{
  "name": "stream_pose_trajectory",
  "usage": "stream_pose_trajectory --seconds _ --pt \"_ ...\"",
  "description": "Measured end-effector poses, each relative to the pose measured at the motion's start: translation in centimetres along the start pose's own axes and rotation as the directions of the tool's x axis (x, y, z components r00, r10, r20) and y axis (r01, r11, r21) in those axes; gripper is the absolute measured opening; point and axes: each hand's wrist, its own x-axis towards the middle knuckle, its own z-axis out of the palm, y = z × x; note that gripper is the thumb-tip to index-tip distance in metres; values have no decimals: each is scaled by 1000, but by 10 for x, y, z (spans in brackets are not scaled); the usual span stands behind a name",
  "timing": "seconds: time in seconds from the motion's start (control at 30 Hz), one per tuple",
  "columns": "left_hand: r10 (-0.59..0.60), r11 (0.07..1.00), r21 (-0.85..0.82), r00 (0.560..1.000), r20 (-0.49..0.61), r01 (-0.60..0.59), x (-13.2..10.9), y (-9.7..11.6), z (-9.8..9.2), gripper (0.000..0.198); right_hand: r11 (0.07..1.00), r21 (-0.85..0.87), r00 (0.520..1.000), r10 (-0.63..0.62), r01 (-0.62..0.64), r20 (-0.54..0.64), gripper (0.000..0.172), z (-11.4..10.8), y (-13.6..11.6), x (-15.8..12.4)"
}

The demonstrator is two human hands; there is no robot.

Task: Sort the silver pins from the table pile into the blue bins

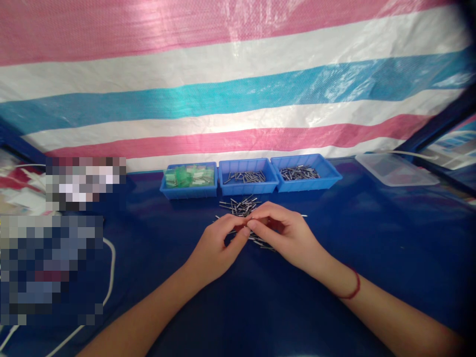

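To work neatly, I should hold my left hand (217, 244) and right hand (293, 237) steady, fingertips near to fingertips, over the metal pins (244, 206) piled on the blue table (245, 312) (whether they pinch one, I cannot tell), and press only lightly.

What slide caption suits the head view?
Left hand and right hand meet over loose metal pins before three blue bins.

Three blue bins (248, 188) line the dark blue counter (238, 307)! Metal pins (242, 206) lie heaped before them; clear plastic tray (396, 171) right, white cable (113, 263) left.
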Motion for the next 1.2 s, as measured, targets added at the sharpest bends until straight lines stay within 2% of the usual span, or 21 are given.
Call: stream_pose_trajectory --seconds 0.17,0.3,0.5,0.6,0.7,0.77,0.83,0.9,0.97,1.07,1.13,1.2 --pt "-13 1000 -2 998 -57 13 0 -4 1 10 999 -21 1000 -30 30 -5 10 0 -1 -1" --pt "-22 999 -31 991 -132 18 0 -6 0 7 999 -50 1000 -10 9 -27 8 0 1 -1" --pt "46 999 -3 978 -204 -48 1 -3 -1 3 996 -85 1000 21 -22 -18 7 1 5 -2" --pt "64 997 47 977 -205 -56 0 -2 -2 4 997 -64 999 40 -39 15 8 3 5 -1" --pt "32 979 204 972 -234 16 0 -5 -3 21 987 79 988 145 -141 -46 14 2 7 3" --pt "3 932 354 975 -223 78 -1 -8 -4 35 958 210 956 233 -194 -177 18 -4 13 8" --pt "-45 870 478 986 -164 119 -3 -12 -3 44 921 338 886 312 -194 -344 20 -15 21 16" --pt "-107 824 548 990 -95 142 -6 -16 -2 51 877 446 800 395 -180 -453 23 -28 30 24" --pt "-159 800 582 987 -23 142 -9 -19 1 58 862 476 738 436 -177 -515 25 -39 38 31" --pt "-179 792 604 980 84 92 -12 -21 3 62 861 458 708 465 -222 -531 28 -50 41 37" --pt "-172 794 606 976 130 59 -13 -21 3 63 887 357 739 448 -294 -504 27 -56 37 36" --pt "-155 799 601 976 156 31 -13 -21 2 64 928 71 854 365 -365 -370 24 -63 31 33"
